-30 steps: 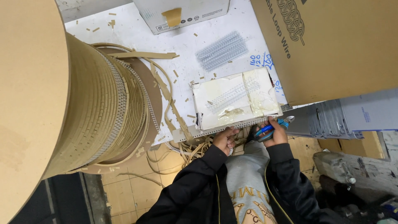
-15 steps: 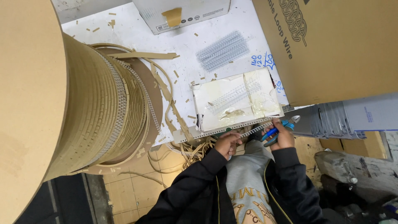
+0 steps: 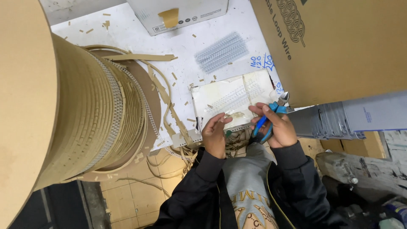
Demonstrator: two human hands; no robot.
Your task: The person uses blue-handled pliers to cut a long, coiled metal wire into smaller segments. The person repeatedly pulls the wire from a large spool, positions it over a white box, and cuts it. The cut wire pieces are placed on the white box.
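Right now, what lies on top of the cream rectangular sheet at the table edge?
On the cream rectangular sheet lie rows of pale wire loops. The left hand covers its near edge; anything beneath is hidden.

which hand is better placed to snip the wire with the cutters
Probably the right hand: it already grips the blue-handled cutters, tips pointing at the white pad. The left hand pinches the thin wire strip, steadying it.

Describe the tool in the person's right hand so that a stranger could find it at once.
Start at the big cardboard box on the right side of the white table, then look under its lower edge. There the right hand holds small cutting pliers. Their blue handles and shiny metal tip stand out among pale paper and brown scraps.
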